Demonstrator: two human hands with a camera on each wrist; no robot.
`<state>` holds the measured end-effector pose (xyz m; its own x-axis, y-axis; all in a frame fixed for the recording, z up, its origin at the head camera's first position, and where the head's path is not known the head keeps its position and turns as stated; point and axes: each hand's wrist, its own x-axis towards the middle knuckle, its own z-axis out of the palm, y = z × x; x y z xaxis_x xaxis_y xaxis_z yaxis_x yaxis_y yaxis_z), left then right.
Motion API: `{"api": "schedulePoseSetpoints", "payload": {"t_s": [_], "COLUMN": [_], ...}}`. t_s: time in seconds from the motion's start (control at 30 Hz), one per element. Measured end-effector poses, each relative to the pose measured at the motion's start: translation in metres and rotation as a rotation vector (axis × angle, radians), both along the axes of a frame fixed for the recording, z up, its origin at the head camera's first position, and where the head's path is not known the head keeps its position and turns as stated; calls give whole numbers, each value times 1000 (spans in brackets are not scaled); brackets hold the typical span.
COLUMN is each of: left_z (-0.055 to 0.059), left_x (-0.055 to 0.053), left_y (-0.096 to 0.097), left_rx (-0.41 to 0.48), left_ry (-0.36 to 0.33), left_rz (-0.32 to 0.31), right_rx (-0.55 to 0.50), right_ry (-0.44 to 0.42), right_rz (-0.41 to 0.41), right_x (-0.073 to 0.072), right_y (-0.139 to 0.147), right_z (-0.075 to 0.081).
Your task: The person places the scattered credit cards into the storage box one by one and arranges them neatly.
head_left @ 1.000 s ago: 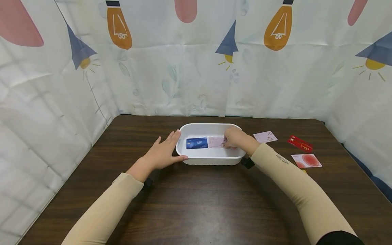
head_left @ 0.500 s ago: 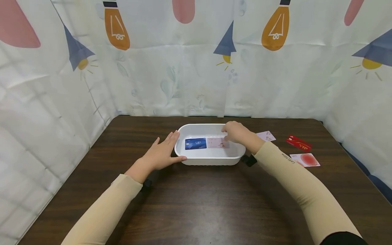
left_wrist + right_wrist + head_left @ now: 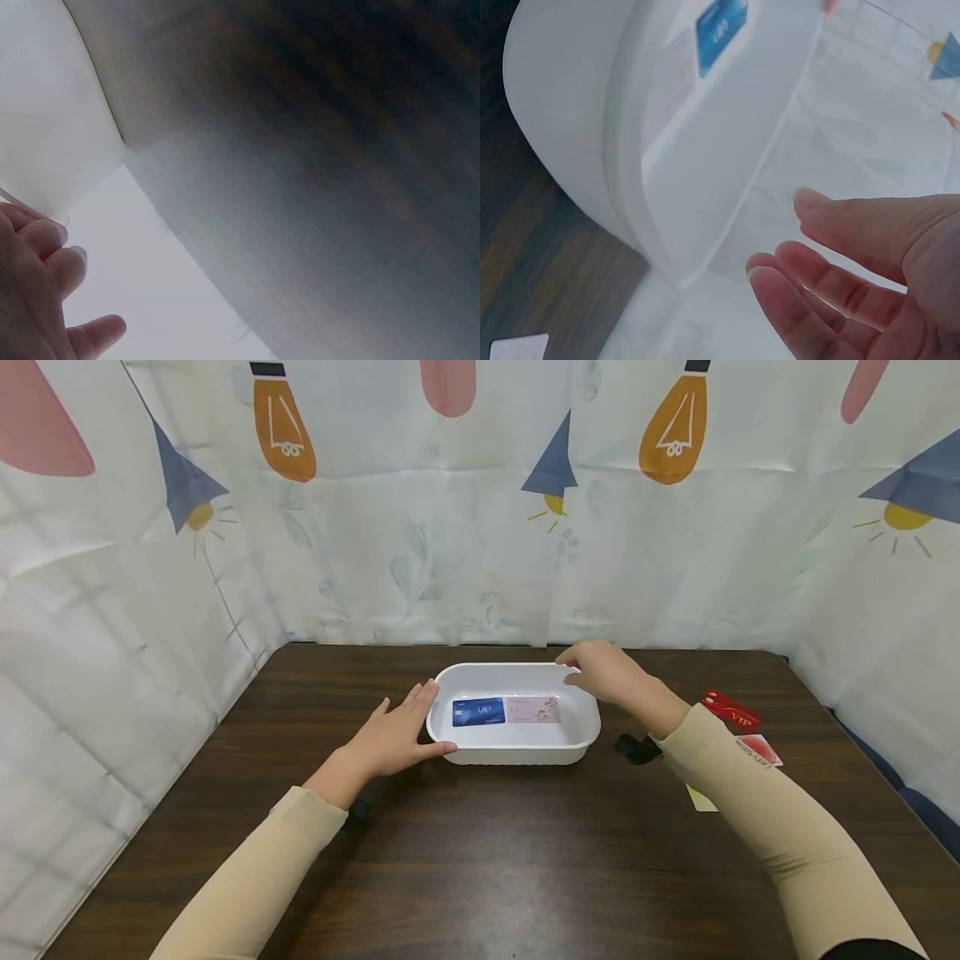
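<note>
A white oval-ended plastic tray (image 3: pixel 513 756) stands on the dark wooden table. Inside it, a blue VIP card (image 3: pixel 477 712) and a pale pink card (image 3: pixel 533 709) lie flat, side by side. My left hand (image 3: pixel 390 739) rests at the tray's left end, fingers extended along the rim and thumb at the front corner. Over the far right corner of the tray is my right hand (image 3: pixel 618 678). In the right wrist view its thumb and fingers are apart, with nothing between them.
Right of the tray lie a red VIP card (image 3: pixel 731 711), a white card with a red circle (image 3: pixel 767 746), partly under the right sleeve in view, and a yellow card (image 3: pixel 701 800). A pale card (image 3: pixel 519 347) shows in the right wrist view. A patterned curtain (image 3: pixel 480 543) backs the table.
My right hand has let go of the pale pink card inside the tray, then risen and moved right to the tray's far right corner. My left hand has stayed at the rim.
</note>
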<state>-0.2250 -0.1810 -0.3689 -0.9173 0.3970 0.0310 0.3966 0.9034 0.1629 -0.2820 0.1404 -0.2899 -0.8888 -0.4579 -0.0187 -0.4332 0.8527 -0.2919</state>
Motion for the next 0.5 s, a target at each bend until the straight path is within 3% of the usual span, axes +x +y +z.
{"api": "schedulePoseSetpoints", "payload": {"t_s": [0.33, 0.5], "left_z": [1, 0], "left_x": [1, 0], "left_y": [-1, -1], "left_rx": [-1, -2], "left_ry": [-24, -19], "left_rz": [11, 10], "right_rx": [-186, -249], "right_ry": [54, 82], "right_rz": [-33, -91], "right_x": [-3, -4], "right_y": [40, 59], "right_z": [3, 1]}}
